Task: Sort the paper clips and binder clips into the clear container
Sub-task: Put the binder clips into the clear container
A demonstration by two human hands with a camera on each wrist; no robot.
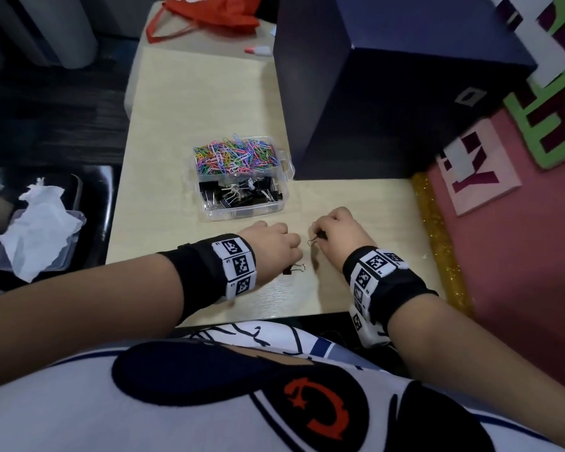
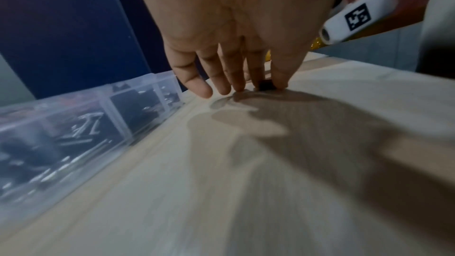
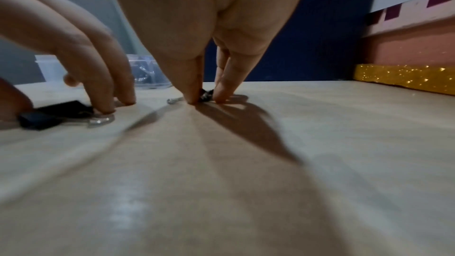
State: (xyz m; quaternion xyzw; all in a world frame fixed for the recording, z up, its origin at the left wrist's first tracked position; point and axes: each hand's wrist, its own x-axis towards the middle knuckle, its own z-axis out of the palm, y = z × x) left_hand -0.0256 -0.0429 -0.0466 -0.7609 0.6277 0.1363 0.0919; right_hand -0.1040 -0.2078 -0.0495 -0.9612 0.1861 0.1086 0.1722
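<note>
Pinching a small black binder clip (image 1: 320, 235) against the wooden desk (image 1: 356, 203), the right hand (image 1: 341, 231) sits right of centre in the head view; thumb and fingertips (image 3: 222, 92) close on its body, one wire loop poking out to the left. At centre, the left hand (image 1: 276, 244) presses thumb and fingers around a second binder clip (image 1: 292, 270), whose black body shows only as a dark patch between the digits in the left wrist view. Just above both hands stands the clear container (image 1: 242, 212): coloured paper clips (image 1: 234, 154) fill its upper compartment, black binder clips the lower. Motion blur smears the container's contents in the left wrist view.
</note>
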